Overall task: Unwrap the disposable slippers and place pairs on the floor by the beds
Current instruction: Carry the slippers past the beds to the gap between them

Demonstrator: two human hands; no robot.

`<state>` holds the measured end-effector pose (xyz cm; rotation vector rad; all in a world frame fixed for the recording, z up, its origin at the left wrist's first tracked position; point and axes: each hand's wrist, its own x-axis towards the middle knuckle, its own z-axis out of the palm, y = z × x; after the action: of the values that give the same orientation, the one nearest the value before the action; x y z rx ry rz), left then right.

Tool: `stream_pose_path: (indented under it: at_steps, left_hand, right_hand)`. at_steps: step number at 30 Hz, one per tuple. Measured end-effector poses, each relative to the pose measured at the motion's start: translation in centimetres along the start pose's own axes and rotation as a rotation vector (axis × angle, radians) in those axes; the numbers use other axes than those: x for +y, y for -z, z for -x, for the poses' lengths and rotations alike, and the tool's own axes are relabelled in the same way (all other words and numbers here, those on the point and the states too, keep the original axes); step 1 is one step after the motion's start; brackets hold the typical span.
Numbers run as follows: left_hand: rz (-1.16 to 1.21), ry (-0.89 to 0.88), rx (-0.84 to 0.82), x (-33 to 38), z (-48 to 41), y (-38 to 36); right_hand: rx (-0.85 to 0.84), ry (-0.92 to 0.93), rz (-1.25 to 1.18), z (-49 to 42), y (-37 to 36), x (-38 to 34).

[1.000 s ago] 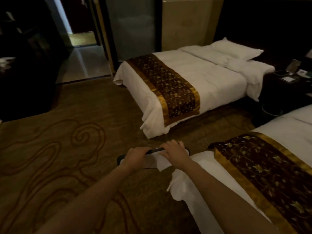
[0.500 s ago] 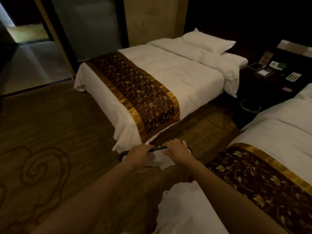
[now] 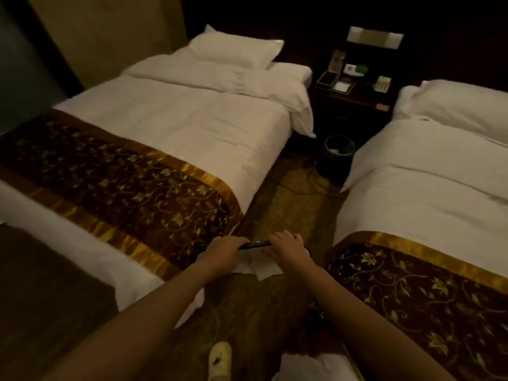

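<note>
My left hand (image 3: pixel 223 251) and my right hand (image 3: pixel 286 250) hold a flat bundle of white disposable slippers (image 3: pixel 265 269) with a dark edge, stretched between them at waist height. Both hands are closed around it, the left on its left end, the right on its right end. A white flap hangs down below my right hand. The bundle hovers over the carpeted aisle (image 3: pixel 291 199) between the left bed (image 3: pixel 170 127) and the right bed (image 3: pixel 428 188). Whether a wrapper is on the slippers I cannot tell.
Each bed has white linen and a brown-and-gold runner (image 3: pixel 118 182). A dark nightstand (image 3: pixel 354 89) with small items stands at the aisle's far end, a dark bin (image 3: pixel 338 149) in front of it. My light shoe (image 3: pixel 220 358) shows at the bottom, beside white cloth (image 3: pixel 310 367).
The view has swung right and forward, from the open room to the aisle between the beds. My hands keep the same grip on the slipper bundle.
</note>
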<state>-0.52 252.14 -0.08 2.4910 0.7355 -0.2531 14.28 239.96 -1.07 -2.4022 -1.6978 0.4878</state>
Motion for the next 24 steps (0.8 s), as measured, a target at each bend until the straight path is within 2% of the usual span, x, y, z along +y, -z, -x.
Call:
stream_pose_path:
  at_steps: [9, 14, 19, 24]
  left_hand:
    - [-0.074, -0.218, -0.249, 1.5, -16.0, 0.3]
    - [-0.103, -0.220, -0.323, 2.7, -25.8, -2.3]
    - [-0.074, -0.148, -0.348, 1.2, -36.6, -8.9]
    - [-0.109, -0.163, -0.457, -3.8, -47.3, -21.3]
  right_hand:
    - [0.009, -0.275, -0.104, -6.6, -1.6, 9.6]
    - [-0.040, -0.345, -0.132, -11.7, -2.9, 17.3]
    - [-0.123, -0.361, -0.171, -18.4, -8.1, 26.2]
    - [-0.207, -0.456, -0.258, -23.5, -20.9, 35.2]
